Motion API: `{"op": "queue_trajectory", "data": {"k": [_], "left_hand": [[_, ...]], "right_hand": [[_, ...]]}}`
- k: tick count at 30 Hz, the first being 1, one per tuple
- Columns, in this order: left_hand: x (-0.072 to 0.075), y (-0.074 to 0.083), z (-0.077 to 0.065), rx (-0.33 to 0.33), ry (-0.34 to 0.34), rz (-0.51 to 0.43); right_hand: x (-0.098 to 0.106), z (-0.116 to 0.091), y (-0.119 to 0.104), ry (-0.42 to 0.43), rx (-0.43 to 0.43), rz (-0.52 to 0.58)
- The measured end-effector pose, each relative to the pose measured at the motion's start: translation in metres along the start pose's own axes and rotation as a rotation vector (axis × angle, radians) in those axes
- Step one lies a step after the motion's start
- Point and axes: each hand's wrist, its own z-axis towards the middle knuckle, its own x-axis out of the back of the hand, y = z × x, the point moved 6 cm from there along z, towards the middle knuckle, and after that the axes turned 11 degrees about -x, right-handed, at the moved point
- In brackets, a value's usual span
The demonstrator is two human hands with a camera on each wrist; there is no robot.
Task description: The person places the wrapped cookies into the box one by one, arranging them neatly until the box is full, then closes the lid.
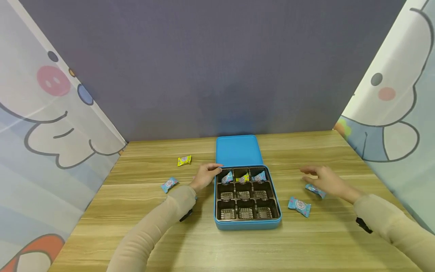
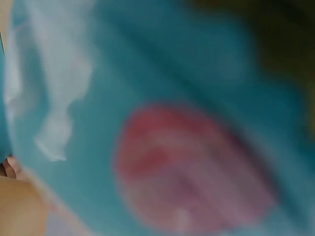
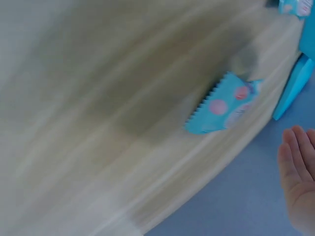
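A blue tin [image 1: 247, 225] sits mid-table, its dark insert divided into several compartments. Along the back row lie a blue wrapped candy [image 1: 227, 177], a yellow one [image 1: 242, 178] and another blue one [image 1: 259, 176]. My left hand [image 1: 204, 176] rests at the tin's back left corner, fingertips on the rim. Blue wrapper with a pink spot [image 2: 192, 167] fills the left wrist view, blurred and very near. Over the table on the right, my right hand [image 1: 325, 182] reaches with fingers extended and nothing in them. Just below it lies a blue candy [image 1: 315, 190], partly covered in the head view.
Behind the tin lies its blue lid [image 1: 239, 150]. Another blue candy [image 1: 300, 206] is right of the tin. To the left lie a yellow candy [image 1: 184, 160] and a blue candy [image 1: 169, 184]. A grey panel [image 1: 217, 68] borders the wooden table at the back.
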Motion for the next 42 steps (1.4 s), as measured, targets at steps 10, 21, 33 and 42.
{"op": "queue_trajectory", "data": {"k": [10,21,33,42], "left_hand": [[0.001,-0.002,-0.002,0.040,-0.023,0.033],[0.004,-0.004,0.000,0.014,-0.022,-0.014],[0.002,0.024,-0.010,0.014,-0.048,-0.020],[0.001,0.004,-0.005,0.017,-0.035,0.010]], "right_hand": [[-0.001,-0.017,0.023,0.021,-0.095,0.081],[0.000,-0.023,0.039,-0.006,-0.206,0.101],[-0.016,-0.030,0.059,-0.050,-0.286,0.110],[-0.023,-0.031,0.067,-0.020,-0.318,0.168]]}}
